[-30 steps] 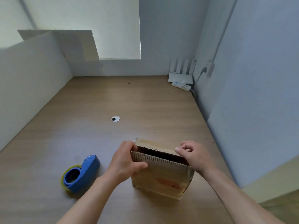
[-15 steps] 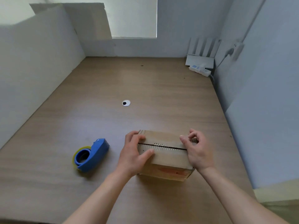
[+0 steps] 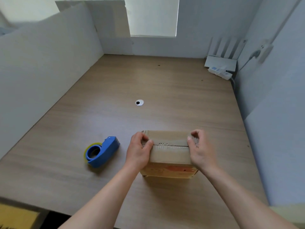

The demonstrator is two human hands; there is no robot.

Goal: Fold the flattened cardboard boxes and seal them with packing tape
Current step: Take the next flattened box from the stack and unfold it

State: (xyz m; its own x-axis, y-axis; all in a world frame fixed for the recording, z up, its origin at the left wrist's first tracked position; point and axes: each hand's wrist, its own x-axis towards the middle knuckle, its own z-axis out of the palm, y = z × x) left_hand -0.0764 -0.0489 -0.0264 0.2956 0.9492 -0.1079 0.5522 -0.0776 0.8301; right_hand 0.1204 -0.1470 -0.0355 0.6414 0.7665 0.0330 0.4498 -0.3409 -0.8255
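Note:
A small brown cardboard box (image 3: 170,154) stands on the wooden desk (image 3: 148,83) in front of me, its two top flaps meeting along a middle seam. My left hand (image 3: 139,152) grips the box's left end, thumb on the top beside the seam. My right hand (image 3: 200,149) grips the right end with fingers curled over the flap edge. A blue tape dispenser (image 3: 103,152) with a yellowish roll lies on the desk to the left of the box, untouched.
White partition walls close in the desk on the left, back and right. A round cable grommet (image 3: 139,102) sits mid-desk. A white router (image 3: 221,61) and a power strip (image 3: 220,73) occupy the far right corner. A flat cardboard sheet (image 3: 109,19) leans at the back left.
The top flaps, gaping a second ago, now lie shut against each other. Both hands shifted to the box's ends and the box sits squarer to me.

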